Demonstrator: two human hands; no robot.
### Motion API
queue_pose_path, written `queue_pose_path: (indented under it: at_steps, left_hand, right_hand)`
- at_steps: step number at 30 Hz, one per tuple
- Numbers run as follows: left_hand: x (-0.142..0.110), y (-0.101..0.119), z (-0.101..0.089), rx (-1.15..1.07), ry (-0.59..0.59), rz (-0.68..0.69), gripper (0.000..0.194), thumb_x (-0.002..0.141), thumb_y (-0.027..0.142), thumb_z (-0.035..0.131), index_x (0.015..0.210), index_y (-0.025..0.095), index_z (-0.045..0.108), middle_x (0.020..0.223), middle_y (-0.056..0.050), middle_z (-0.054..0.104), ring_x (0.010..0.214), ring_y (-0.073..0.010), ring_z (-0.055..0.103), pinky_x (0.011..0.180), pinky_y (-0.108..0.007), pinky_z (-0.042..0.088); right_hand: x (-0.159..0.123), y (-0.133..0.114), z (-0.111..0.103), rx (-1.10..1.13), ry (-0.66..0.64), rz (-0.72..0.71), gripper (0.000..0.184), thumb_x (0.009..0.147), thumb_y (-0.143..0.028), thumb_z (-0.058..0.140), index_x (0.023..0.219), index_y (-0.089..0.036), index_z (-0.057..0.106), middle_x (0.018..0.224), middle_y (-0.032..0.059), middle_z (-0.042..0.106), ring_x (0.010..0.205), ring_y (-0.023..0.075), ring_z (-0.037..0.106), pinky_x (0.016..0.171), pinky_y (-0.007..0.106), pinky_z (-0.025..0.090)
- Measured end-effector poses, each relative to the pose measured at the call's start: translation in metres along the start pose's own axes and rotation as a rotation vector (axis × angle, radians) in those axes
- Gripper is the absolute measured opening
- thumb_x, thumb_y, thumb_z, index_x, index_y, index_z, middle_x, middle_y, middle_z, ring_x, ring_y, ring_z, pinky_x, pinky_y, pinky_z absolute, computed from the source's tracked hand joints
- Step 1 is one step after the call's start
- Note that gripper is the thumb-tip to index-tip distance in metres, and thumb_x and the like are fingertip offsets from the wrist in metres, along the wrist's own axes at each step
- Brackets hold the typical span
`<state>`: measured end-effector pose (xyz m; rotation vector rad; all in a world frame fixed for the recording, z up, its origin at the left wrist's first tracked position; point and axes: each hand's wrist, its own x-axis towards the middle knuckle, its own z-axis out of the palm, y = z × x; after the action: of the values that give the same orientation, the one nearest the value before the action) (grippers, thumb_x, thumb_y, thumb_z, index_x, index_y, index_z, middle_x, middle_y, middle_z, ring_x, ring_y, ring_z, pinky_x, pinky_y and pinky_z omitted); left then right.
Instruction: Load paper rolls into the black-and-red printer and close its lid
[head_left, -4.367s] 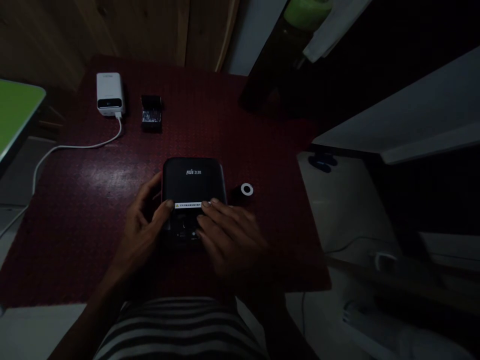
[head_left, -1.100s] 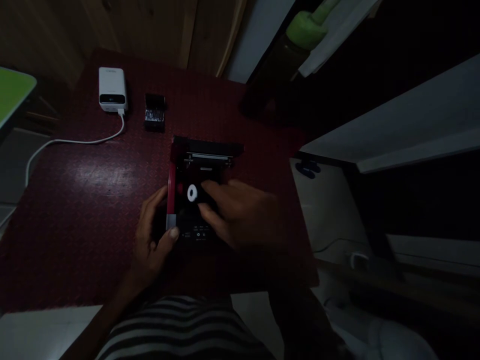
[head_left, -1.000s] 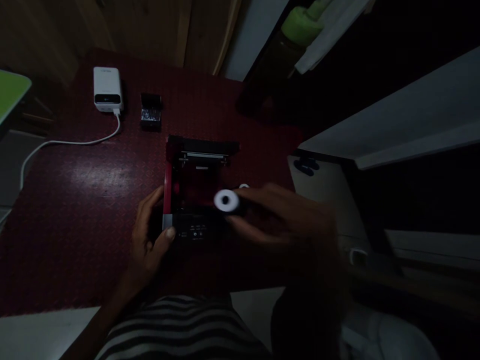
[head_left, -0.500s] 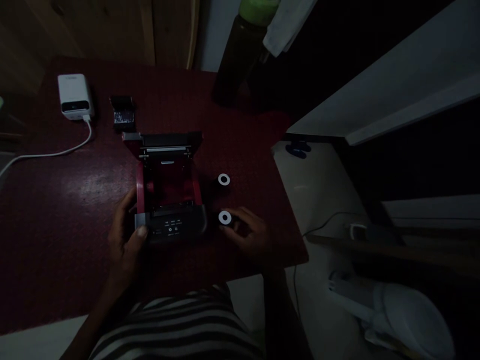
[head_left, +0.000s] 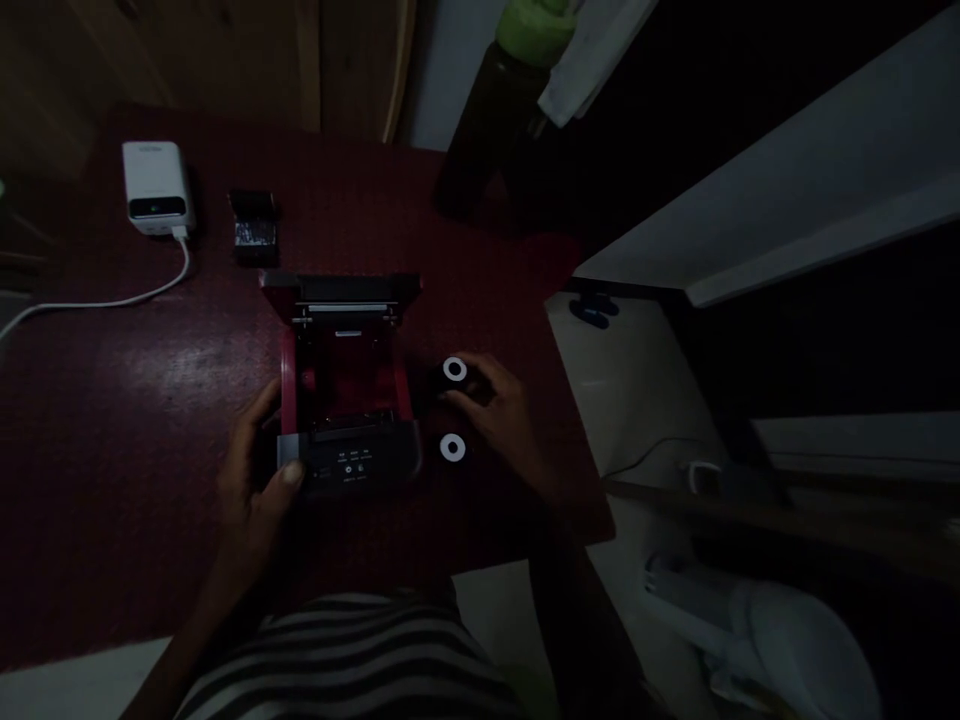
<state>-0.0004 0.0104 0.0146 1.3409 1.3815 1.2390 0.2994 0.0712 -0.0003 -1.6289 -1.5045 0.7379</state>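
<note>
A red and black printer (head_left: pixel 352 460) sits on the table with its lid (head_left: pixel 345 290) raised, showing a red hollow inside. My left hand (head_left: pixel 251 480) grips its near left corner, thumb on top of the dark front panel and fingers along the side. To the right of the printer stand two small dark rolls with white ring-shaped ends. My right hand (head_left: pixel 502 410) has its thumb and forefinger closed around the farther roll (head_left: pixel 454 369). The nearer roll (head_left: pixel 452 447) stands untouched, just below that hand. Dim light hides the sides of both rolls.
A white power bank (head_left: pixel 156 185) with a cable lies at the far left of the dark red table (head_left: pixel 150 400). Beside it is a small black item (head_left: pixel 255 228) with a shiny face. A tall green-capped bottle (head_left: pixel 487 120) stands at the back. Slippers (head_left: pixel 592 310) lie on the floor.
My right hand has let go of the nearer roll and moved away from me to take hold of the farther one. My left hand stays on the printer; the view has shifted slightly.
</note>
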Motion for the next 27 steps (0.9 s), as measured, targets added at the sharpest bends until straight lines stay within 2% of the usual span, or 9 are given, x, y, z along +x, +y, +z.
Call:
queue_pose_path:
  at_steps: [3,7,9,11,13,16,20,23,27]
  left_hand:
    - [0.000,-0.002,-0.001,-0.018,-0.008,0.008,0.067,0.104,0.058,0.068,0.165,0.031,0.058,0.170,-0.008,0.056,0.156,-0.0379,0.051,0.131,-0.053,0.041]
    - [-0.001,-0.005,-0.001,-0.023,-0.018,0.016,0.068,0.104,0.058,0.069,0.165,0.033,0.057,0.168,-0.008,0.057,0.156,-0.0388,0.052,0.131,-0.057,0.042]
    - [-0.001,-0.008,-0.002,-0.015,-0.017,0.047,0.066,0.105,0.056,0.069,0.165,0.034,0.057,0.167,-0.008,0.058,0.156,-0.0388,0.052,0.130,-0.057,0.043]
    - [0.000,-0.010,-0.002,-0.013,-0.017,0.077,0.064,0.106,0.054,0.068,0.166,0.034,0.056,0.167,-0.008,0.058,0.156,-0.0388,0.053,0.130,-0.058,0.043]
    - [0.000,-0.011,-0.003,-0.013,-0.020,0.099,0.064,0.106,0.052,0.068,0.167,0.034,0.055,0.168,-0.009,0.058,0.156,-0.0385,0.053,0.132,-0.059,0.041]
    - [-0.001,-0.010,-0.004,-0.008,-0.043,0.104,0.063,0.108,0.048,0.065,0.168,0.034,0.053,0.169,-0.010,0.056,0.156,-0.0367,0.053,0.132,-0.058,0.040]
    - [-0.002,-0.007,-0.004,-0.012,-0.041,0.122,0.062,0.108,0.045,0.067,0.168,0.034,0.053,0.169,-0.010,0.057,0.157,-0.0348,0.052,0.132,-0.055,0.041]
    - [-0.002,-0.008,-0.002,-0.045,-0.043,0.113,0.063,0.108,0.045,0.067,0.168,0.033,0.053,0.169,-0.010,0.056,0.156,-0.0352,0.053,0.132,-0.056,0.040]
    - [-0.002,-0.009,-0.002,-0.053,-0.047,0.110,0.063,0.109,0.043,0.067,0.169,0.035,0.051,0.169,-0.009,0.055,0.157,-0.0348,0.051,0.132,-0.056,0.040]
  right_hand:
    - [0.003,-0.004,0.009,0.006,0.000,-0.016,0.024,0.084,-0.029,0.076,0.108,-0.022,0.078,0.108,0.0066,0.083,0.103,0.0272,0.077,0.097,0.046,0.062]
    - [-0.013,-0.048,-0.029,-0.069,-0.010,-0.094,0.033,0.091,-0.019,0.068,0.122,-0.029,0.076,0.125,0.0033,0.082,0.119,0.0263,0.076,0.107,0.046,0.058]
    - [-0.020,-0.080,-0.048,-0.132,-0.085,-0.230,0.040,0.093,-0.016,0.068,0.129,-0.031,0.074,0.125,0.0025,0.081,0.118,0.0262,0.076,0.105,0.045,0.059]
    - [-0.021,-0.109,-0.053,-0.185,-0.264,-0.368,0.041,0.097,-0.018,0.071,0.137,-0.030,0.071,0.127,0.0047,0.079,0.116,0.0263,0.075,0.101,0.042,0.060]
    - [-0.016,-0.129,-0.039,-0.292,-0.376,-0.510,0.039,0.102,-0.019,0.070,0.141,-0.025,0.068,0.127,0.0084,0.079,0.112,0.0266,0.074,0.100,0.042,0.060]
    - [-0.003,-0.144,0.003,-0.518,-0.458,-0.623,0.029,0.105,-0.011,0.063,0.132,-0.017,0.070,0.119,0.0125,0.080,0.107,0.0288,0.072,0.097,0.045,0.059]
    - [0.010,-0.158,0.047,-0.849,-0.559,-0.517,0.029,0.106,-0.002,0.055,0.123,-0.013,0.075,0.117,0.0156,0.082,0.112,0.0315,0.073,0.098,0.045,0.056]
    - [0.015,-0.167,0.059,-0.939,-0.656,-0.420,0.034,0.108,-0.001,0.050,0.124,-0.014,0.077,0.118,0.0157,0.084,0.115,0.0312,0.076,0.097,0.044,0.055]
    - [0.024,-0.170,0.066,-0.956,-0.720,-0.312,0.039,0.107,0.001,0.047,0.121,-0.017,0.080,0.108,0.0143,0.085,0.100,0.0306,0.080,0.080,0.040,0.055]
